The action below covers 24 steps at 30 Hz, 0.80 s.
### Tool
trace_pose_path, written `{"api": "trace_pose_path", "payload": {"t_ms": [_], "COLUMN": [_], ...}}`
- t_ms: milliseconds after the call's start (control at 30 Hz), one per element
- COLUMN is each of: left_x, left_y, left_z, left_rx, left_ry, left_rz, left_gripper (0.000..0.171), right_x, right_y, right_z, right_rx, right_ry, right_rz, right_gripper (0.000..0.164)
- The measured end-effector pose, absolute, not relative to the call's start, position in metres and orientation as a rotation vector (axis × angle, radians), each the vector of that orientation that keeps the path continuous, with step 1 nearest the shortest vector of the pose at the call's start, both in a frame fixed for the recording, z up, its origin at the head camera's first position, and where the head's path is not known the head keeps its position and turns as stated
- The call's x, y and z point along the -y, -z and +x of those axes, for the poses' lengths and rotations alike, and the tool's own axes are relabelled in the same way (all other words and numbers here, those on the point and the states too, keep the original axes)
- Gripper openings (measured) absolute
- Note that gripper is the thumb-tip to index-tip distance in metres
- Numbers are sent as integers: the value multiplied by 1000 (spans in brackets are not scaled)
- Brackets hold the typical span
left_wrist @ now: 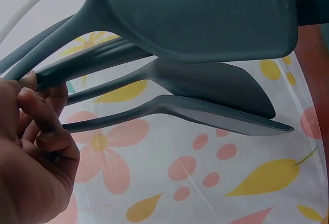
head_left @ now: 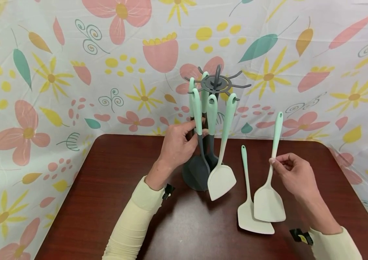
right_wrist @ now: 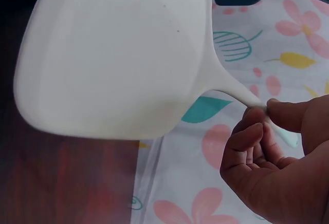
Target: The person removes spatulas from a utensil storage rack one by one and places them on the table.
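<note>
My right hand (head_left: 296, 177) pinches the neck of a cream spatula (head_left: 270, 204) with a mint handle, blade downward. In the right wrist view its broad blade (right_wrist: 113, 54) fills the upper left. A second cream spatula (head_left: 255, 218) lies on the table, partly covered by the held one. My left hand (head_left: 179, 144) reaches among hanging utensils and grips the dark pole (left_wrist: 97, 62) of a grey utensil stand (head_left: 216, 83). From its hooks hang a cream turner (head_left: 222, 182), a dark grey turner (head_left: 198, 171) and other mint-handled utensils, their lower parts partly hidden.
The stand's round base (head_left: 187, 177) rests on a dark reddish-brown table (head_left: 89, 202). Behind the table hangs a white cloth (head_left: 132, 97) printed with flowers and leaves. Bare hooks (head_left: 242, 86) stick out on the stand's right side.
</note>
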<state>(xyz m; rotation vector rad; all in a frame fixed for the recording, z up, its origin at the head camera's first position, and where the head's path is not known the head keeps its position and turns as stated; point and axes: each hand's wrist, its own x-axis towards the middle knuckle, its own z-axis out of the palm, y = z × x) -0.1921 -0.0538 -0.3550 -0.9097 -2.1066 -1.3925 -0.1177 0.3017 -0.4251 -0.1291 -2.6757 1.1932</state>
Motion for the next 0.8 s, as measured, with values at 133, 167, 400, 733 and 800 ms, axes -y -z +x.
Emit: {"api": "trace_pose_path", "payload": {"t_ms": [133,167,400,733,800], "left_x": [54,54,54,54,54], "left_y": [355,355,354,353,353], "left_z": [-191,-191,-191,-190,-189], "left_rx": [2104,2103,2112,2114,2116], "left_ry": [1394,1393,1381,1378,1380], "left_rz": [-916,-918,-910,-906,-904], "left_gripper": [21,21,22,23,22], "right_x": [-303,-303,-309,-319,-321], "right_y": [429,430,435,440,442], "right_z": [-116,-115,-114,-108,-107], "right_rx": [2684,2685,2708,2761,2769], "right_ry": [-1216,-1222,-1253,-1231,-1228], "right_rz": [-129,-130,-162,-181,-180], "right_gripper": [34,34,35,35,35]}}
